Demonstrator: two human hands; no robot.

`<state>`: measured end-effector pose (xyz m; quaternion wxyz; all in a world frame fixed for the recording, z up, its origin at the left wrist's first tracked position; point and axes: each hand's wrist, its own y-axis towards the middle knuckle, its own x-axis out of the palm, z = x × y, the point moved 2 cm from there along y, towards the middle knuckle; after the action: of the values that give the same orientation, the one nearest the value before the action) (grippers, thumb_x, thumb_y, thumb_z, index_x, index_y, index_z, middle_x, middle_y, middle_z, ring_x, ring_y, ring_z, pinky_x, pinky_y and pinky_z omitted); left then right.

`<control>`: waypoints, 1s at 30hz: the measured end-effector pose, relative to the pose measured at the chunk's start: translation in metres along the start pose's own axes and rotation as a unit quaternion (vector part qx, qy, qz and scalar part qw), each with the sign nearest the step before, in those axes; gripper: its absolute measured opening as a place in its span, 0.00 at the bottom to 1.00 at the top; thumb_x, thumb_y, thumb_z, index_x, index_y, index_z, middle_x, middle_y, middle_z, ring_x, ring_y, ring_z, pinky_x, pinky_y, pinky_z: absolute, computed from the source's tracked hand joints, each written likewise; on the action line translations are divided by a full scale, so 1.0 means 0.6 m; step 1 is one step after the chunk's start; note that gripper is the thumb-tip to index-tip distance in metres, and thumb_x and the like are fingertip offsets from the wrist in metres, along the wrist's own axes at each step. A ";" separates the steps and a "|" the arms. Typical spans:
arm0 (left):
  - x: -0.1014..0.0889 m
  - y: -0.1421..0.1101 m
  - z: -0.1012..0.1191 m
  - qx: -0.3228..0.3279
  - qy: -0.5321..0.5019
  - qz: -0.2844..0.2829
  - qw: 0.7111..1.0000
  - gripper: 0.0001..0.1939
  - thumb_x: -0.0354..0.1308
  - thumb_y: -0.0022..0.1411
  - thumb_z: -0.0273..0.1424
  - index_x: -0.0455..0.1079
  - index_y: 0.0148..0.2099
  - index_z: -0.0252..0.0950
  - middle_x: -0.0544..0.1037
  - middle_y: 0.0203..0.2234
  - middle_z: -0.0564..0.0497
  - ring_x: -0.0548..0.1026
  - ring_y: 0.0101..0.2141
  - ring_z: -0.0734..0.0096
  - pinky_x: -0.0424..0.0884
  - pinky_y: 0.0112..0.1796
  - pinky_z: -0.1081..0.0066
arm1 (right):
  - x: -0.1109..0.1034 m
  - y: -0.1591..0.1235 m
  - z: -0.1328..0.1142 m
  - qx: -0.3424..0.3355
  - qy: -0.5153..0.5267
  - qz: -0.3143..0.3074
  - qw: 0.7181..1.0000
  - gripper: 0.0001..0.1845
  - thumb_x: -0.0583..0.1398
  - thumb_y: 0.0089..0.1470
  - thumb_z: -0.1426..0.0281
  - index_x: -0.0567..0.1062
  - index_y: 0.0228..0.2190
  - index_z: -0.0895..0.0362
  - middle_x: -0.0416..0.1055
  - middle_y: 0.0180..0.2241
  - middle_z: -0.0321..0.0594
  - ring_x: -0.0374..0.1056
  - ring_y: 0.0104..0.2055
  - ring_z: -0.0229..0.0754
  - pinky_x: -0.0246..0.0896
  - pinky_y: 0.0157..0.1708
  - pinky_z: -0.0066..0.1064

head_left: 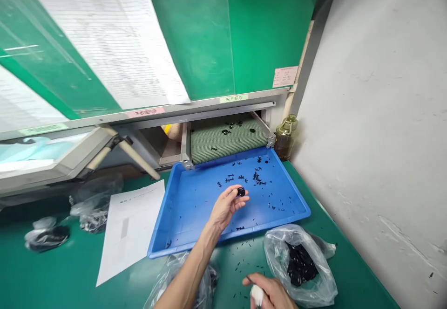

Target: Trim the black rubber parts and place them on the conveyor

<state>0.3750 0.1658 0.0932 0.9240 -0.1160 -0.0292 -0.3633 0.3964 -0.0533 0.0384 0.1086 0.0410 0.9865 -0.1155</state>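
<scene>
My left hand (225, 209) is above the blue tray (206, 225), its fingers closed on a small round black part (240, 192) with a ring-like face. My right hand (272, 292) is low in the view, over the green table, with its fingers curled. A rounded white thing (257, 294) shows among those fingers; its kind is unclear, and the frame's bottom edge cuts it off. Small black pieces (257, 177) lie scattered in the tray. Beside my right hand, an open clear plastic bag (275, 248) holds a heap of black parts (301, 264).
A ribbed conveyor belt (240, 142) with a few black parts ends over the tray's far edge. A bottle (285, 136) stands by the wall. Left of the tray lie a paper sheet (131, 230) and bags (92, 216). Another bag (167, 276) lies under my left forearm.
</scene>
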 end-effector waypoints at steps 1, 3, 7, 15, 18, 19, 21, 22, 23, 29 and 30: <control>-0.004 -0.027 0.003 -0.013 -0.048 0.000 0.999 0.16 0.54 0.62 0.37 0.65 0.49 0.33 0.79 0.41 0.40 0.79 0.37 0.67 0.73 0.37 0.70 | -0.005 -0.006 -0.010 -0.011 0.002 0.013 1.000 0.22 0.48 0.54 0.68 0.75 0.45 0.56 0.77 0.25 0.39 0.71 0.27 0.42 0.64 0.31 0.29; -0.007 -0.078 0.004 -0.040 -0.156 -0.004 0.987 0.17 0.59 0.60 0.35 0.67 0.49 0.33 0.78 0.39 0.42 0.78 0.36 0.70 0.72 0.36 0.74 | -0.021 -0.017 -0.027 -0.016 -0.012 0.067 0.998 0.21 0.49 0.54 0.68 0.75 0.44 0.57 0.77 0.27 0.40 0.71 0.28 0.43 0.65 0.32 0.30; 0.008 -0.171 -0.018 -0.055 -0.235 -0.047 0.969 0.14 0.62 0.58 0.35 0.70 0.44 0.32 0.77 0.39 0.44 0.73 0.28 0.78 0.65 0.26 0.80 | -0.063 -0.039 -0.062 -0.012 -0.063 0.220 0.973 0.18 0.51 0.55 0.66 0.75 0.44 0.56 0.76 0.39 0.45 0.72 0.37 0.45 0.67 0.37 0.31; 0.030 -0.273 -0.101 -0.084 -0.153 -0.062 0.983 0.21 0.61 0.55 0.47 0.69 0.37 0.32 0.70 0.23 0.54 0.57 0.20 0.82 0.48 0.20 0.78 | -0.025 -0.036 -0.092 -0.051 -0.082 0.199 0.975 0.15 0.52 0.54 0.71 0.76 0.40 0.56 0.74 0.33 0.42 0.70 0.35 0.44 0.64 0.36 0.31; 0.015 -0.279 -0.108 -0.065 -0.082 -0.053 0.993 0.21 0.59 0.55 0.50 0.64 0.37 0.36 0.69 0.17 0.58 0.51 0.16 0.82 0.43 0.20 0.76 | -0.006 -0.026 -0.101 -0.057 -0.077 0.167 0.981 0.15 0.53 0.53 0.72 0.76 0.39 0.56 0.72 0.30 0.38 0.67 0.32 0.41 0.60 0.32 0.28; 0.009 -0.281 -0.106 -0.060 -0.065 -0.058 0.994 0.21 0.59 0.54 0.50 0.63 0.36 0.37 0.69 0.16 0.58 0.50 0.16 0.82 0.43 0.20 0.76 | -0.001 -0.023 -0.105 -0.059 -0.074 0.147 0.985 0.14 0.53 0.52 0.73 0.76 0.38 0.56 0.72 0.28 0.36 0.66 0.30 0.40 0.58 0.30 0.27; -0.005 -0.287 -0.097 -0.050 -0.035 -0.069 0.996 0.21 0.59 0.53 0.50 0.63 0.34 0.37 0.70 0.15 0.58 0.52 0.16 0.81 0.45 0.21 0.76 | 0.007 -0.017 -0.111 -0.062 -0.066 0.103 0.991 0.13 0.54 0.50 0.73 0.76 0.36 0.56 0.70 0.26 0.33 0.63 0.28 0.37 0.55 0.27 0.26; -0.011 -0.292 -0.090 -0.044 -0.017 -0.072 0.996 0.21 0.60 0.53 0.50 0.65 0.33 0.36 0.70 0.15 0.57 0.54 0.16 0.80 0.48 0.21 0.76 | 0.010 -0.015 -0.114 -0.062 -0.068 0.083 0.992 0.12 0.54 0.50 0.73 0.76 0.34 0.56 0.69 0.25 0.33 0.61 0.26 0.36 0.53 0.26 0.25; -0.018 -0.298 -0.082 -0.035 0.003 -0.072 0.997 0.20 0.59 0.54 0.49 0.67 0.32 0.35 0.70 0.15 0.57 0.57 0.17 0.79 0.51 0.23 0.75 | 0.013 -0.012 -0.116 -0.062 -0.077 0.068 0.993 0.10 0.54 0.49 0.73 0.75 0.32 0.57 0.68 0.24 0.32 0.60 0.25 0.36 0.52 0.25 0.25; -0.045 -0.337 -0.048 0.024 0.143 0.023 0.989 0.21 0.45 0.65 0.46 0.74 0.38 0.37 0.70 0.20 0.54 0.67 0.26 0.69 0.61 0.32 0.71 | 0.035 0.008 -0.135 -0.090 -0.161 0.021 0.983 0.10 0.51 0.48 0.76 0.71 0.27 0.55 0.69 0.28 0.34 0.63 0.29 0.38 0.54 0.30 0.27; -0.047 -0.342 -0.047 0.024 0.157 0.050 0.986 0.21 0.44 0.65 0.45 0.72 0.42 0.38 0.70 0.21 0.54 0.67 0.27 0.68 0.61 0.32 0.70 | 0.038 0.012 -0.139 -0.094 -0.154 0.016 0.983 0.11 0.51 0.49 0.75 0.72 0.30 0.54 0.70 0.30 0.35 0.64 0.30 0.39 0.56 0.31 0.27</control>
<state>0.2141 0.0323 0.1019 0.9367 -0.0362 0.1136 -0.3291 0.3580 -0.0253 0.1108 0.2646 0.0280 0.9636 -0.0250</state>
